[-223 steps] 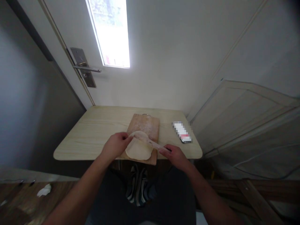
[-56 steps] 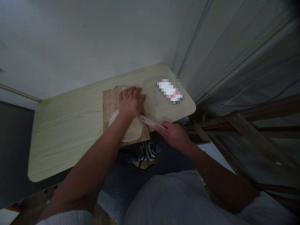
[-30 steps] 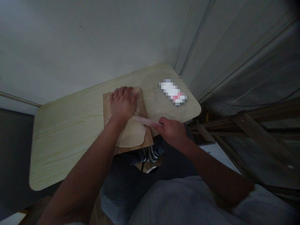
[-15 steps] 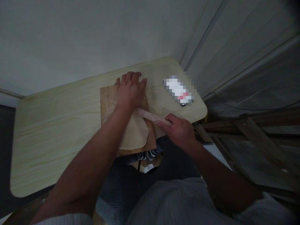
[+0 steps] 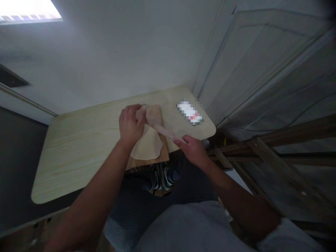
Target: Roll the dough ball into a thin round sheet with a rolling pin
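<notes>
A wooden rolling pin [image 5: 164, 131] slants across a flat sheet of dough [image 5: 147, 145] on a wooden board [image 5: 165, 154]. My right hand [image 5: 193, 148] is closed around the pin's near right end, beyond the board's right edge. At the far left end of the pin, my left hand [image 5: 131, 124] has its fingers curled over it, thumb toward the right. Part of the dough and the board's left side are hidden behind my left hand and forearm.
The board rests at the front edge of a pale wood-grain table [image 5: 70, 154]. A phone [image 5: 190, 112], its screen blurred out, lies to the right. A wall [image 5: 118, 63] stands behind the table, and wooden beams [image 5: 278, 161] are at the right.
My left hand went from spread fingers over the pin to curled around its end, shifting left. The right hand still holds the other end. The view tilted up, bringing a bright window into sight.
</notes>
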Demonstrator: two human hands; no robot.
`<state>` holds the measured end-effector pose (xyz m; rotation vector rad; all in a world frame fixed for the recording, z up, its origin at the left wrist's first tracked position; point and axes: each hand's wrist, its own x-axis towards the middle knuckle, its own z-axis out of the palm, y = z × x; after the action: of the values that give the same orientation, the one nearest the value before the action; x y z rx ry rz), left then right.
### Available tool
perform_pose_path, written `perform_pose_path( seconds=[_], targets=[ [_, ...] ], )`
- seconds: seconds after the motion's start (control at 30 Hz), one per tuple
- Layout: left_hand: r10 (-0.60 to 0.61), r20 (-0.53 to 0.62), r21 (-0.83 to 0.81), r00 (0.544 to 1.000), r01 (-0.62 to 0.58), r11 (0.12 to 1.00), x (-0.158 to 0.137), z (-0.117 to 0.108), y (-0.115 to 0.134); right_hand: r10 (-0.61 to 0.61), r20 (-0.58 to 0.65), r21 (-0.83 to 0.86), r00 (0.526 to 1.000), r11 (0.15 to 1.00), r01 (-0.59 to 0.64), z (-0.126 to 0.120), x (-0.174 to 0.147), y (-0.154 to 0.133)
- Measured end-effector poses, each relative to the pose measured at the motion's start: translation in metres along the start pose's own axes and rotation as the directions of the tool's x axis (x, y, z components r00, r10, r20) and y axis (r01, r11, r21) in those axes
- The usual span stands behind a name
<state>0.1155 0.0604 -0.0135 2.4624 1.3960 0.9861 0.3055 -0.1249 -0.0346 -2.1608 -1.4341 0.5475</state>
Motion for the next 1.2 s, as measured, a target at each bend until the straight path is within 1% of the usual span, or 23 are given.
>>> perform_pose_path(
  seconds=[0.03, 0.07, 0.1, 0.17, 0.2, 0.27, 0.33, 0.37, 0.47, 0.53, 0.6, 0.67, 0.73, 0.77, 0.87, 0.93, 1.0, 1.07, 1.13, 1.2],
  targets=[
    [-0.061, -0.016, 0.046, 0.998, 0.062, 0.997, -0.017, -0.008, -0.006, 0.010, -0.009, 0.038, 1.000, 0.999, -0.010, 0.001, -0.005, 0.004],
    [-0.119, -0.001, 0.100, 0.993, 0.118, 0.988, -0.034, -0.015, -0.012, 0.018, -0.009, 0.073, 1.000, 0.997, -0.017, 0.003, -0.010, 0.008],
    [-0.167, 0.030, 0.146, 0.985, 0.161, 0.976, -0.050, -0.020, -0.018, 0.022, -0.004, 0.101, 1.000, 0.995, -0.021, 0.005, -0.014, 0.012],
    [-0.250, 0.101, 0.183, 0.963, 0.229, 0.956, -0.075, -0.025, -0.028, 0.019, 0.008, 0.129, 1.000, 0.991, -0.020, 0.008, -0.017, 0.015],
    [-0.274, 0.130, 0.183, 0.953, 0.248, 0.951, -0.084, -0.026, -0.031, 0.010, 0.009, 0.131, 1.000, 0.991, -0.011, 0.009, -0.016, 0.016],
    [-0.283, 0.158, 0.151, 0.946, 0.260, 0.954, -0.093, -0.026, -0.033, -0.019, 0.002, 0.118, 1.000, 0.993, 0.019, 0.011, -0.010, 0.013],
    [-0.291, 0.151, 0.081, 0.945, 0.281, 0.956, -0.093, -0.024, -0.031, -0.053, -0.011, 0.093, 0.999, 0.994, 0.053, 0.011, 0.002, 0.008],
    [-0.313, 0.145, 0.036, 0.939, 0.312, 0.950, -0.091, -0.024, -0.029, -0.059, -0.019, 0.073, 0.998, 0.995, 0.060, 0.011, 0.009, 0.005],
    [-0.420, 0.140, -0.095, 0.897, 0.434, 0.896, -0.083, -0.023, -0.022, -0.034, -0.053, -0.010, 0.998, 0.999, 0.034, 0.013, 0.026, -0.002],
    [-0.477, 0.133, -0.167, 0.869, 0.494, 0.853, -0.078, -0.022, -0.020, -0.019, -0.092, -0.081, 0.996, 0.997, 0.012, 0.016, 0.032, -0.002],
    [-0.512, 0.137, -0.187, 0.848, 0.530, 0.827, -0.073, -0.021, -0.019, -0.028, -0.129, -0.137, 0.991, 0.991, 0.010, 0.021, 0.033, 0.000],
    [-0.536, 0.167, -0.145, 0.828, 0.558, 0.817, -0.068, -0.020, -0.020, -0.043, -0.146, -0.165, 0.988, 0.986, 0.019, 0.025, 0.031, 0.003],
    [-0.534, 0.193, -0.120, 0.823, 0.560, 0.820, -0.065, -0.020, -0.020, -0.051, -0.149, -0.168, 0.988, 0.986, 0.026, 0.027, 0.030, 0.005],
    [-0.526, 0.196, -0.138, 0.827, 0.555, 0.821, -0.065, -0.019, -0.019, -0.052, -0.150, -0.159, 0.987, 0.987, 0.028, 0.028, 0.029, 0.006],
    [-0.505, 0.163, -0.253, 0.848, 0.531, 0.809, -0.067, -0.019, -0.013, -0.054, -0.168, -0.097, 0.984, 0.995, 0.038, 0.027, 0.030, 0.009],
    [-0.521, 0.139, -0.323, 0.842, 0.536, 0.780, -0.069, -0.020, -0.008, -0.061, -0.184, -0.040, 0.981, 0.998, 0.055, 0.026, 0.031, 0.012],
    [-0.547, 0.148, -0.428, 0.824, 0.552, 0.716, -0.068, -0.023, -0.006, -0.069, -0.194, 0.020, 0.979, 0.997, 0.074, 0.025, 0.031, 0.014],
    [-0.559, 0.200, -0.550, 0.805, 0.565, 0.616, -0.063, -0.029, -0.007, -0.074, -0.193, 0.082, 0.978, 0.992, 0.091, 0.025, 0.032, 0.017],
    [-0.546, 0.273, -0.646, 0.792, 0.571, 0.506, -0.055, -0.036, -0.011, -0.069, -0.184, 0.153, 0.980, 0.983, 0.098, 0.025, 0.034, 0.020],
    [-0.494, 0.376, -0.680, 0.784, 0.596, 0.427, -0.045, -0.041, -0.016, -0.055, -0.172, 0.225, 0.984, 0.970, 0.093, 0.025, 0.037, 0.023]
  ],
)
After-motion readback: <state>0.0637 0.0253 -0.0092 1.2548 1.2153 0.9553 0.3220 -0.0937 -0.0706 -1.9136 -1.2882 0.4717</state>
